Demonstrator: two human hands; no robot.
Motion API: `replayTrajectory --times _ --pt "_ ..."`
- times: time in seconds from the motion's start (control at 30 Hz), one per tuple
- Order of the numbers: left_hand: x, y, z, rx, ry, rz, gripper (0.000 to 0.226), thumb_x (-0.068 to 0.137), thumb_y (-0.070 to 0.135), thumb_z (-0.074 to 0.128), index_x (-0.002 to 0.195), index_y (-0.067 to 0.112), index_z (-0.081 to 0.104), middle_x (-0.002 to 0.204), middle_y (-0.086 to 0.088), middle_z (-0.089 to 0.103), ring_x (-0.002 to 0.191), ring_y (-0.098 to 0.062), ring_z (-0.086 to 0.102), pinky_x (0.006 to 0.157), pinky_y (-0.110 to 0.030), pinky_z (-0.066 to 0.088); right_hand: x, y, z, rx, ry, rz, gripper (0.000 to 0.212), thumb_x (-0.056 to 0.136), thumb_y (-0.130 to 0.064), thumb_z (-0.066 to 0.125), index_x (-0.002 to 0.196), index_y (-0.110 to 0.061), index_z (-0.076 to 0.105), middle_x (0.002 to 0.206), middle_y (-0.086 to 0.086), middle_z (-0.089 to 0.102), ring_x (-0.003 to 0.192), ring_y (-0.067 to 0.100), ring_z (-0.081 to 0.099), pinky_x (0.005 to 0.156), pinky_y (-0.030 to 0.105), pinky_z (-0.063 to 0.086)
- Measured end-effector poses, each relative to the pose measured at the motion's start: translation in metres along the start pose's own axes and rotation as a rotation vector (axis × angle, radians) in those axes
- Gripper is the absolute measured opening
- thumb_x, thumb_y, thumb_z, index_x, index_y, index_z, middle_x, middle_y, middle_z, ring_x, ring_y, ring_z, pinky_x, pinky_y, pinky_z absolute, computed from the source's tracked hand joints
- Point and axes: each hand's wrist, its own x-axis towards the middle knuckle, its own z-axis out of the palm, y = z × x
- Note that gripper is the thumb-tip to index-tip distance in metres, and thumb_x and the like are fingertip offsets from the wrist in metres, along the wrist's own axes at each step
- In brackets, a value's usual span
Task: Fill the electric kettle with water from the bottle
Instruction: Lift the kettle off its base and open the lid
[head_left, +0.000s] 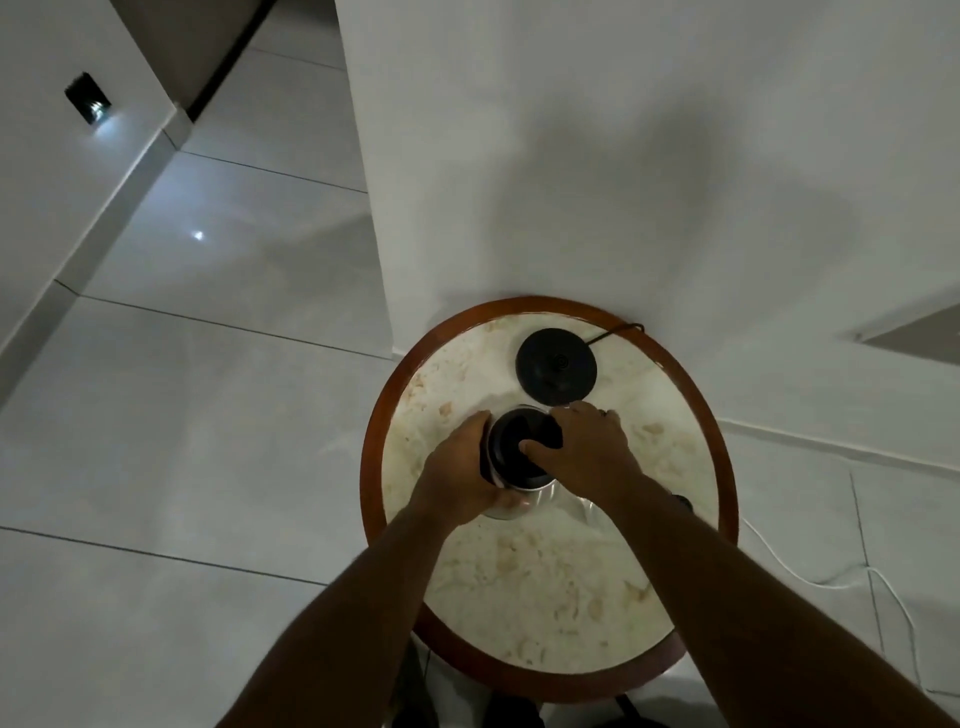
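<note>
Electric kettle (519, 467): mid round table (519, 597), just near of its black base (556, 366). Left hand (462, 467): fingers wrapped round kettle's left side. Right hand (582, 447): fingers curled over lid, thumb on top.

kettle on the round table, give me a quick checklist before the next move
1. Kettle off its base: ok, it stands on the table in front of the base.
2. Left hand steadying the kettle body: ok.
3. Right hand on the black lid: ok, thumb on top.
4. Lid open for filling: not ok, it covers the mouth.
5. Water bottle within reach: cannot tell, none clearly in view.
6. Base cord clear of the hands: ok.
</note>
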Motion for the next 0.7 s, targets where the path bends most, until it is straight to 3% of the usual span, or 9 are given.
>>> replayTrajectory --times 0.1,0.17,0.3,0.4,0.47,0.57,0.63,0.7 --pt "0.000 0.003 -0.003 -0.025 -0.014 0.013 0.086 0.050 0.059 0.084 0.124 0.037 0.045 0.119 0.015 0.063 0.110 -0.013 0.060 0.095 -0.037 0.053 0.003 0.002 -0.024 0.198 -0.107 -0.012 0.037 0.079 -0.050 0.064 0.085 -0.014 0.064 0.082 0.007 0.067 0.076 0.022 0.061 0.081 0.041 0.050" --pt "0.000 0.003 -0.004 -0.035 -0.014 0.023 0.084 0.052 0.059 0.083 0.123 0.037 0.045 0.119 0.014 0.062 0.111 -0.013 0.059 0.096 -0.038 0.053 0.007 0.011 -0.042 0.410 -0.250 -0.036 0.026 0.079 -0.039 0.070 0.082 -0.013 0.069 0.080 0.009 0.069 0.073 0.020 0.064 0.071 0.032 0.050" --pt "0.003 0.001 -0.004 -0.005 -0.042 0.048 0.089 0.052 0.060 0.084 0.127 0.037 0.043 0.126 0.012 0.060 0.115 -0.012 0.056 0.100 -0.034 0.049 0.012 0.044 -0.067 0.661 -0.376 0.010 0.019 0.081 -0.017 0.070 0.099 -0.019 0.073 0.093 0.001 0.074 0.090 0.018 0.067 0.080 0.030 0.048" --pt "0.004 -0.001 -0.001 0.021 -0.035 0.098 0.090 0.055 0.059 0.084 0.131 0.037 0.041 0.131 0.011 0.058 0.117 -0.009 0.054 0.101 -0.028 0.046 0.018 0.060 -0.071 0.706 -0.403 0.011 0.020 0.083 -0.009 0.066 0.090 -0.025 0.075 0.087 0.000 0.075 0.087 0.020 0.068 0.075 0.029 0.051" --pt "0.004 -0.002 -0.003 0.041 -0.045 0.112 0.093 0.058 0.057 0.084 0.137 0.034 0.039 0.134 0.009 0.057 0.121 -0.012 0.054 0.102 -0.029 0.047 0.021 0.061 -0.070 0.720 -0.408 0.017 0.021 0.085 -0.010 0.064 0.093 -0.026 0.074 0.091 0.003 0.075 0.091 0.022 0.069 0.083 0.033 0.054" --pt "-0.008 0.008 -0.006 0.002 -0.031 0.085 0.101 0.055 0.061 0.085 0.139 0.036 0.037 0.134 0.014 0.055 0.122 -0.008 0.054 0.102 -0.029 0.047 0.014 0.063 -0.070 0.758 -0.331 0.033 0.021 0.086 -0.022 0.066 0.106 -0.017 0.068 0.100 0.004 0.070 0.098 0.026 0.065 0.081 0.033 0.053" --pt "-0.028 0.010 -0.002 -0.048 0.051 0.030 0.106 0.052 0.069 0.082 0.140 0.037 0.034 0.134 0.017 0.054 0.121 -0.002 0.053 0.097 -0.020 0.046 0.004 0.071 -0.070 0.769 -0.220 0.074 0.042 0.085 -0.037 0.067 0.119 -0.013 0.060 0.110 0.004 0.063 0.100 0.024 0.061 0.081 0.035 0.053" --pt "-0.059 0.009 0.015 0.022 0.144 -0.142 0.112 0.052 0.080 0.073 0.143 0.031 0.030 0.138 0.009 0.054 0.122 -0.010 0.054 0.092 -0.023 0.047 -0.014 0.089 -0.069 0.645 -0.086 0.108 0.055 0.084 -0.050 0.062 0.125 -0.013 0.056 0.122 0.007 0.061 0.106 0.024 0.059 0.091 0.042 0.051"
